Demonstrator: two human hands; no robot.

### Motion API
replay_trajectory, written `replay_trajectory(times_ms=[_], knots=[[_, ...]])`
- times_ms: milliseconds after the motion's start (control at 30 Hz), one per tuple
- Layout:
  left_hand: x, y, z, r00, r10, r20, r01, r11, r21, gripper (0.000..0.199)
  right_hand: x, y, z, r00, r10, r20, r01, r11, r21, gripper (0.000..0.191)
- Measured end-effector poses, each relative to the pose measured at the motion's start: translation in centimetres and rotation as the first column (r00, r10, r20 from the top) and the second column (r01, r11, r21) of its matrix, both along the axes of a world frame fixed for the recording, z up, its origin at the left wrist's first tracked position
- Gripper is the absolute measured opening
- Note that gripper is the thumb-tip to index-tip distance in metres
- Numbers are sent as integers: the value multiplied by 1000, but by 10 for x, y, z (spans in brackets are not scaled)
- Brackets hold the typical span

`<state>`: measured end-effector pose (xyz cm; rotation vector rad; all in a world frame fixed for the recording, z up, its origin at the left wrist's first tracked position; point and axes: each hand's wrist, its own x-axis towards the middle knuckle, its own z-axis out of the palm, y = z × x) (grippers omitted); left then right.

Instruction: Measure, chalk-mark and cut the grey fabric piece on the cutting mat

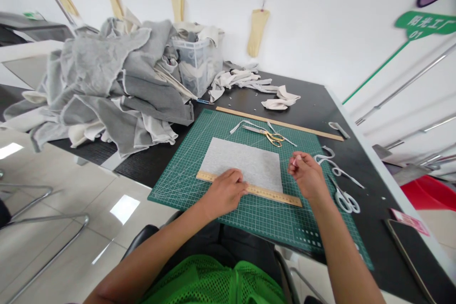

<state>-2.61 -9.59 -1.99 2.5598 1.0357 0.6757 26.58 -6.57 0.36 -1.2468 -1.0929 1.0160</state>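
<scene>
A light grey piece of cloth [245, 159] lies flat on the green cutting mat [178, 171]. Along the cloth's near edge runs a short wooden ruler [274, 194]. My left hand [226, 192] presses down on the ruler near its middle, fingers bent and together. Just right of the cloth, my right hand [306, 173] is raised slightly above the mat, pinching a small pinkish piece [295, 161] whose kind I cannot make out. Gold-handled scissors [269, 136] rest on the mat beyond the cloth, among thin white strips. White-handled scissors [346, 199] lie right of my right hand.
A long wooden ruler [281, 123] spans the mat's far edge. At the left, grey cloths [103, 71] are heaped beside a clear plastic bin [195, 66]. Pale scraps [281, 99] lie further back. A phone [409, 251] sits at the table's right edge.
</scene>
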Motion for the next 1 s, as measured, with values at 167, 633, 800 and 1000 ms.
replay_trajectory(times_ms=[167, 633, 800, 1000], knots=[[1, -3, 1, 1000, -4, -30, 5, 999, 52, 12, 7, -1, 7, 999, 30, -27, -30, 999, -22, 28], [0, -3, -1, 997, -25, -73, 31, 995, 90, 20, 22, 8, -25, 550, 192, 813, -173, 978, -115, 32], [0, -2, -2, 994, -41, -98, 51, 993, 108, 18, 18, 7, -19, 530, 233, 815, -209, 968, -141, 39], [-1, -2, -2, 993, -47, -105, 60, 990, 126, 18, -1, -6, -1, 438, 405, 803, -332, 903, -274, 34]])
